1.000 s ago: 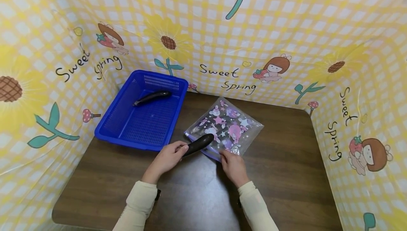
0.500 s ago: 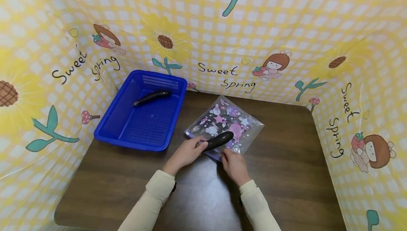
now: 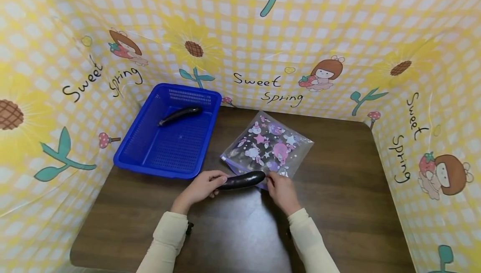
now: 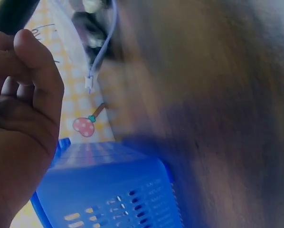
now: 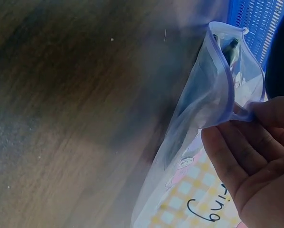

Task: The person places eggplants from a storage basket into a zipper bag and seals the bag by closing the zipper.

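My left hand [image 3: 203,187] grips a dark, glossy eggplant [image 3: 244,180] by one end. It lies nearly level across the near edge of a clear zip bag [image 3: 282,150] printed with pink and purple figures. In the left wrist view, part of the eggplant [image 4: 11,14] shows above the curled fingers. My right hand [image 3: 283,191] pinches the bag's purple zip edge between thumb and fingers. The bag's mouth [image 5: 232,80] gapes in the right wrist view. A small dark shape shows in that opening; I cannot tell what it is.
A blue plastic basket [image 3: 165,173] stands at the left on the brown wooden table [image 3: 338,206], with a second eggplant [image 3: 179,115] lying in it. Yellow checked cloth [image 3: 248,31] with printed flowers hangs round the table's back and sides.
The left hand carried the eggplant rightward over the bag, then drew it back left and nearer the body. The right hand keeps its pinch on the bag's edge, shifted slightly.
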### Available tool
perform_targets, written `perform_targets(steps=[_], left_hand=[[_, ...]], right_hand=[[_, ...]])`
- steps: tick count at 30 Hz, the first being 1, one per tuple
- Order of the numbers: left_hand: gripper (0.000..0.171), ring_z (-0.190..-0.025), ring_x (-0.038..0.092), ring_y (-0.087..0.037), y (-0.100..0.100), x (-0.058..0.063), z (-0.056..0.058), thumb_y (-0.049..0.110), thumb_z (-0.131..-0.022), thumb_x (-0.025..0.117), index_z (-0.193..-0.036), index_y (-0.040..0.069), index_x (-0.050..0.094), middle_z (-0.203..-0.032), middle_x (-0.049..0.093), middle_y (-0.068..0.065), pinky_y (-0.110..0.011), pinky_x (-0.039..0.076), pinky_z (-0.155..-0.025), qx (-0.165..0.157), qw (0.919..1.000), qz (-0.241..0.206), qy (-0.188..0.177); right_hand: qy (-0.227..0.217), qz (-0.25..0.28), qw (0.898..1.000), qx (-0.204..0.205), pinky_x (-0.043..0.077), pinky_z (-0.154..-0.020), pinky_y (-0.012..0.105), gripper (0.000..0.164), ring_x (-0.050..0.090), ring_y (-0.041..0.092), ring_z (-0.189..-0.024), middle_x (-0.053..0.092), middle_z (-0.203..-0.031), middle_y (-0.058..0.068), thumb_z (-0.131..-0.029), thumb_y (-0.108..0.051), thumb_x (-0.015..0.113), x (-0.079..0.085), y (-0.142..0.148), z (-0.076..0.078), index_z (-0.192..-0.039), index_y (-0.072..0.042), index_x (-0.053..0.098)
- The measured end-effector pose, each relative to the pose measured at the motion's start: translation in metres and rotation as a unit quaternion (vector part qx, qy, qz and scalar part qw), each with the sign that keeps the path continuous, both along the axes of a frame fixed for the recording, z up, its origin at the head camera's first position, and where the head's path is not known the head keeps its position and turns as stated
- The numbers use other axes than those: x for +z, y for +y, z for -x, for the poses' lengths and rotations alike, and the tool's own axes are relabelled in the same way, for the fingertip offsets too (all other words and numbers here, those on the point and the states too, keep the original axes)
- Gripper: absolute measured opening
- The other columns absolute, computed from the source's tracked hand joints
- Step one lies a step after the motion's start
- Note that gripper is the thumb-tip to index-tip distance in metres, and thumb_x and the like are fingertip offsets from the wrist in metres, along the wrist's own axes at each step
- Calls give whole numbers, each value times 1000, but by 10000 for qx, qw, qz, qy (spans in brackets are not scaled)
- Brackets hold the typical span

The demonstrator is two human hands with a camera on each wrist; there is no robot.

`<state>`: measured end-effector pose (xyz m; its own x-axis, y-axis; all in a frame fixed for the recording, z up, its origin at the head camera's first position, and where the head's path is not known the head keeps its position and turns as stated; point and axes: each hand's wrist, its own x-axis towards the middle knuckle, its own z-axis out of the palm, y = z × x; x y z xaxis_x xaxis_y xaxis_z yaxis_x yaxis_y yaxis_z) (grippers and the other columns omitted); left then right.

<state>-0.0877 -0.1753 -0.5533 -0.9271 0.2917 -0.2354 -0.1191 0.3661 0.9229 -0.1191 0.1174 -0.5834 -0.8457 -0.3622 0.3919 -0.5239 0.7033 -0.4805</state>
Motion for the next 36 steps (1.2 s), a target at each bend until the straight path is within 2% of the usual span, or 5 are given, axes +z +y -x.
perform_targets(steps=[7, 16, 25, 30, 36], left_hand=[[25, -59, 54, -17, 2, -1, 1, 31, -103, 59, -102, 10, 72, -68, 54, 0, -37, 50, -56, -291, 9995, 100, 47], [19, -60, 56, -17, 21, -7, 8, 27, -105, 55, -104, 15, 69, -68, 57, -2, -35, 51, -55, 433, 9979, 431, 234], [23, -57, 55, -18, 56, -16, 6, 30, -107, 50, -115, 13, 64, -72, 58, -3, -35, 49, -49, 223, 9990, 287, 264], [27, -50, 49, -14, 77, -22, 12, 25, -108, 50, -128, 8, 57, -77, 58, -18, -31, 45, -47, -153, 9994, -203, 216], [19, -50, 50, -16, 100, -30, 22, 15, -106, 53, -121, 3, 55, -75, 58, -20, -29, 43, -47, -422, 9982, -405, 127]], right_hand=[[-115, -53, 9999, -95, 54, -65, 45, 6, 68, 28, -67, 70, -78, 7, -88, -2, 70, 6, 0, -1, -94, -4, 71], [14, -90, 9997, -241, 54, -65, 45, 6, 68, 28, -69, 71, -81, 8, -88, -1, 70, 12, 2, -3, -93, -4, 71], [354, -120, 9985, -399, 53, -63, 47, 6, 68, 30, -72, 71, -84, 8, -88, -3, 70, 19, 1, -5, -93, -5, 71], [319, -130, 9988, -348, 53, -62, 46, 6, 68, 30, -69, 72, -84, 8, -88, -4, 71, 20, -3, -8, -93, -6, 72], [265, -70, 9990, -355, 53, -64, 46, 5, 68, 30, -69, 72, -83, 8, -88, -5, 71, 22, -6, -11, -93, -6, 72]])
